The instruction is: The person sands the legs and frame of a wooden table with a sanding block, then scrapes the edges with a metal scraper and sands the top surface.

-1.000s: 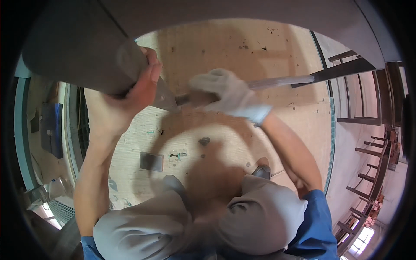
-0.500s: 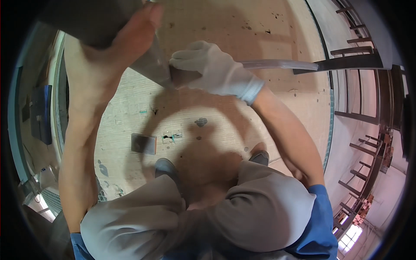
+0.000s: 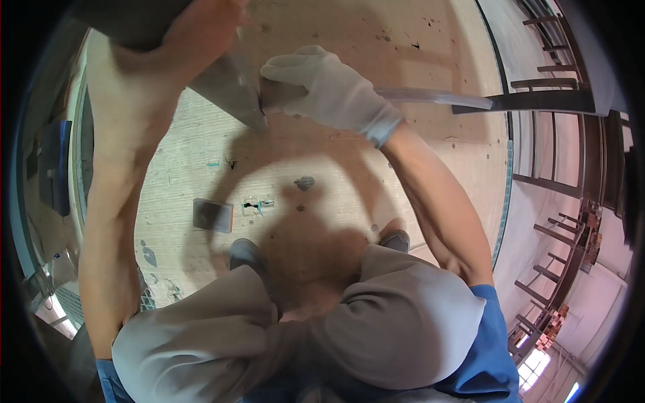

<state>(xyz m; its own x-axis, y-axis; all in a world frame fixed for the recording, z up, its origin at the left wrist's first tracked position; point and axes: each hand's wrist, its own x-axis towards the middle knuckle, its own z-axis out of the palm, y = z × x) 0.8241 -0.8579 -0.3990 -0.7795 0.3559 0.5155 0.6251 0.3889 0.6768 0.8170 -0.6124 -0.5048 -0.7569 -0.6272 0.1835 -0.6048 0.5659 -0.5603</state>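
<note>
At the upper left, my bare left hand [image 3: 158, 74] is closed round a dark, flat-sided board [image 3: 228, 84]. The upper part of this board runs out past the picture's rim. My right hand [image 3: 329, 91] wears a pale knitted glove and is closed beside the board's lower corner. From its fingers pokes a short brownish piece [image 3: 277, 95], close against the board's edge; its kind is unclear. Behind the glove, a grey curved strip [image 3: 437, 98] runs right; whether it joins the held piece cannot be made out.
A pale wooden surface [image 3: 201, 161], stained and gouged, lies below. On it sits a small dark block [image 3: 213, 215] near my left shoe [image 3: 247, 254]. Dark wooden frames [image 3: 551, 238] line the right side, and a dark bar [image 3: 527, 101] reaches in from there.
Both hands and the board have shifted slightly up and left in the picture. The small block and my shoes appear a little further left too, as the view has moved. Both grips stay closed.
</note>
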